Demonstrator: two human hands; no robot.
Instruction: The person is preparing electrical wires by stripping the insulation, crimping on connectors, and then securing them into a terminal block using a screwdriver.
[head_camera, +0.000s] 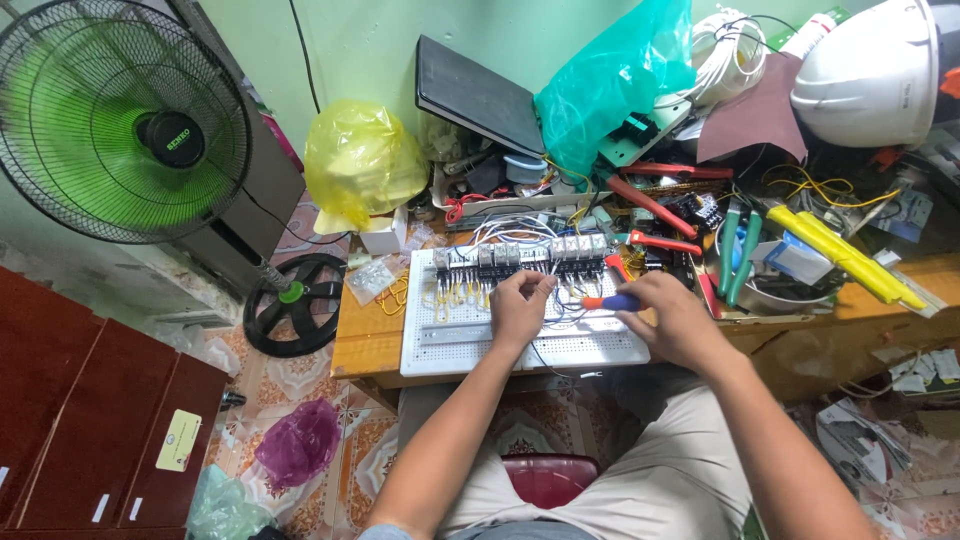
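Right grip: the right hand (672, 318) is closed round a small screwdriver (612, 301) with a blue and orange handle, held nearly level, tip pointing left toward the wiring.
Left grip: the left hand (520, 303) has its fingers curled down, pinching at thin white wires (560, 308); whether it holds one fast I cannot tell.
Why so held: the left hand seems to steady a wire so the screwdriver can meet a terminal just beside it.
Work piece: a white perforated board (470, 345) lies flat on the wooden table (365, 340), close to the near edge, with a row of small relay blocks (520, 254) along its far side.
Arm pose: both forearms reach up from the lap, wrists resting low over the board, hands near each other.
Around: red-handled pliers (655, 205), yellow tools (845, 258), a white hard hat (870, 70), a green plastic bag (615, 75), a standing fan (125, 120).
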